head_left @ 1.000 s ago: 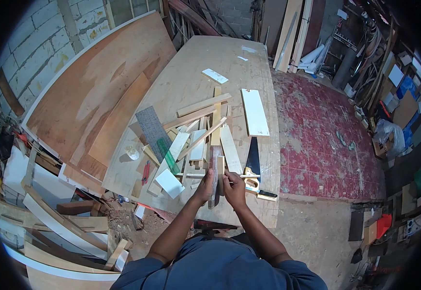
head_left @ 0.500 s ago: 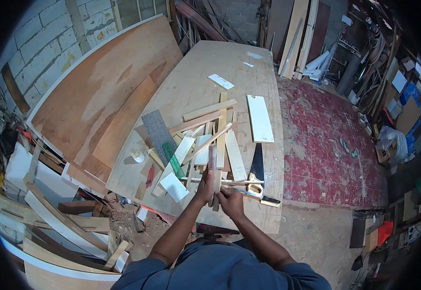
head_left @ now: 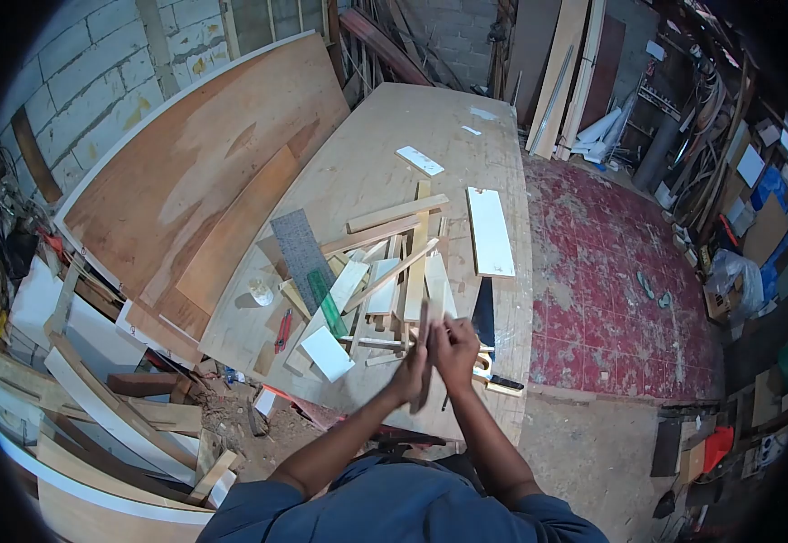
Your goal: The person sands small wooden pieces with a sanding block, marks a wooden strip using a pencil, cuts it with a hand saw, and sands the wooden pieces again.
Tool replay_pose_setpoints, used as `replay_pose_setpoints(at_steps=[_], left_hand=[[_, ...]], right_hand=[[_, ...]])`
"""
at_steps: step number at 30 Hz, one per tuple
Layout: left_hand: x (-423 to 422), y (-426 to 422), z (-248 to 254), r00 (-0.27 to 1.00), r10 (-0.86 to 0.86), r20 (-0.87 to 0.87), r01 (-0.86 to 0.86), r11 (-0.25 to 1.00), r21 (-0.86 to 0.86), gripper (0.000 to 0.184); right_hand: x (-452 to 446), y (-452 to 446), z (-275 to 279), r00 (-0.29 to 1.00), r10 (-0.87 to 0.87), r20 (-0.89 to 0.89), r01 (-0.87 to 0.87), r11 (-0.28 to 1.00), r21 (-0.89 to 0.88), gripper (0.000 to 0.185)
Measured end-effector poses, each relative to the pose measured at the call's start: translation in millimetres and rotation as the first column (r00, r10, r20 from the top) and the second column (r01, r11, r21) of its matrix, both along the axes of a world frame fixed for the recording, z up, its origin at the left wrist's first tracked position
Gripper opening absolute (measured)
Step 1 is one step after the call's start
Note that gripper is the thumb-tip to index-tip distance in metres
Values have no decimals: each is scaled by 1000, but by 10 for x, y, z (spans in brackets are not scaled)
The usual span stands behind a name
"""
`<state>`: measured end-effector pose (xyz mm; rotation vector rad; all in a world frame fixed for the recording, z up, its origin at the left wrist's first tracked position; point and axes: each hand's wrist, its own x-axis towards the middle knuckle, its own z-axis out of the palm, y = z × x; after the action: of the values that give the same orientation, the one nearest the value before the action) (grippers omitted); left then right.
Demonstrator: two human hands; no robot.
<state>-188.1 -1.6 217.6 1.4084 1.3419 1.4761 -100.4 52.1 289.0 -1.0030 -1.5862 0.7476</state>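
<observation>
My left hand (head_left: 407,376) is wrapped round a short wooden strip (head_left: 425,385), held upright over the table's near edge and blurred by motion. My right hand (head_left: 456,348) presses close beside the strip with its fingers curled. A thin dark tip pokes out below that hand; what it belongs to is hidden. Just beyond both hands lies a pile of wood offcuts (head_left: 394,281). A handsaw (head_left: 483,312) rests to the right, partly covered by my right hand, near a dark-handled tool (head_left: 507,383).
On the plywood table (head_left: 367,145) lie a white board (head_left: 491,231), a green strip (head_left: 326,301), a grey textured panel (head_left: 300,244), a red cutter (head_left: 282,330) and a small cup (head_left: 260,291). A large curved panel (head_left: 204,163) leans at the left.
Both hands have shifted right with the wooden strip. My right hand has risen from the strip's lower end to its upper part, now overlapping the saw. The view has tilted slightly.
</observation>
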Motion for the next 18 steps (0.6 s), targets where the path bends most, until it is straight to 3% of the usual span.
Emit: replay_pose_setpoints(at_steps=[1,3,5,6,7,9,11,12,13,15,16,17,18], left_hand=[[73,-112,87,991,-75,114,93,983,-160,63],[121,-51,230,996,25,86,-26,1000,12,65],[-198,148,-143,877,43,478,78,970,-232,66],[-374,157,17,796,-85,599,209,968,-140,66],[-382,158,153,875,84,477,26,975,-220,72],[-337,135,21,894,33,448,95,961,-259,67],[16,52,-25,997,80,-7,-79,992,95,64],[149,-110,151,999,47,-18,-47,998,-36,60],[204,-146,315,994,89,-59,-87,996,31,60],[-30,22,163,998,59,-24,-60,997,-47,60],[-159,86,88,986,137,98,-121,981,-149,61],[-300,114,248,982,163,100,-149,980,-130,61],[-332,123,360,980,193,44,-187,975,-121,60]], right_hand=[[1,108,-44,999,-9,-32,8,999,-38,11],[10,26,-115,999,-37,40,37,999,8,12],[10,-203,-341,997,44,66,-50,994,97,20],[10,-389,-284,993,89,83,-89,996,-2,21],[-38,-460,-414,982,161,-93,-162,987,-2,18],[-10,-321,-269,992,99,71,-108,987,121,16],[-4,28,-190,997,-42,69,39,998,39,14],[-23,113,-105,998,-59,-26,58,998,-30,15],[-24,87,-121,998,-63,-32,62,998,-31,15],[3,-76,-235,989,-79,126,65,992,109,11],[7,-240,-347,998,-11,57,4,991,133,11],[3,-408,-462,999,29,42,-35,989,147,15],[-22,-536,-434,997,72,-17,-71,997,43,16]])
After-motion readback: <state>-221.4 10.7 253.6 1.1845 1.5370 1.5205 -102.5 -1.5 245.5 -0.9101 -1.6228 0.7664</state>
